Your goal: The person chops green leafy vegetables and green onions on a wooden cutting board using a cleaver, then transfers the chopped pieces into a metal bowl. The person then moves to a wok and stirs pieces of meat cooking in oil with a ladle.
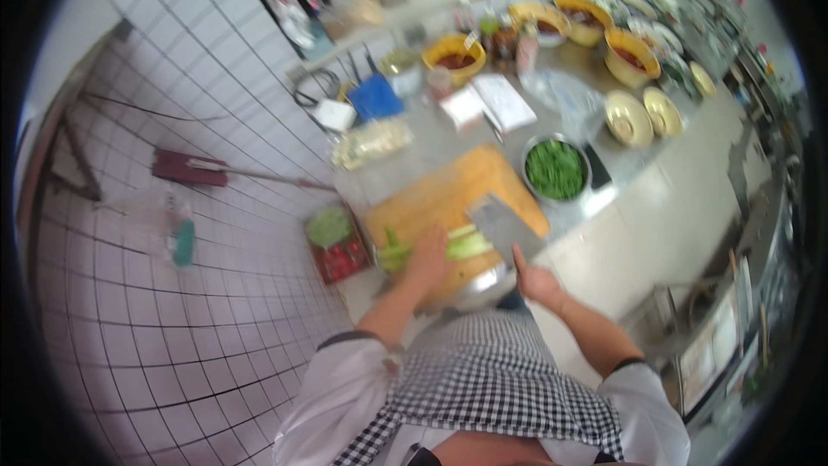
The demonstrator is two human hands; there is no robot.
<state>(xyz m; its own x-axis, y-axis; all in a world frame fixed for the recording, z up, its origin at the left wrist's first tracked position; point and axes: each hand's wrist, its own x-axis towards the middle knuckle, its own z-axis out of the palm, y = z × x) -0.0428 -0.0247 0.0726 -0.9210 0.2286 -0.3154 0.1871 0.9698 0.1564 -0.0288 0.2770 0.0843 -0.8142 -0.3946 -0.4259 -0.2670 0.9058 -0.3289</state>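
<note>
Pale green vegetable stalks [467,243] lie across the near part of a wooden cutting board [440,188]. My left hand [431,254] rests flat over the stalks, its fingers pointing away from me. In my right hand [540,283] is the handle of a cleaver [504,228], with my index finger stretched along it. The wide steel blade is by the right end of the stalks, over the board's right side. Blur hides whether the blade touches them. A steel bowl of chopped green vegetables [556,169] stands just beyond the board's right corner.
A crate of red and green produce [337,243] stands left of the board. Behind lie a bag of pale food [372,142], an open notebook [504,103] and a yellow bowl of red sauce [455,59]. Two pale bowls [629,118] sit near the counter's right edge. A tiled wall rises left.
</note>
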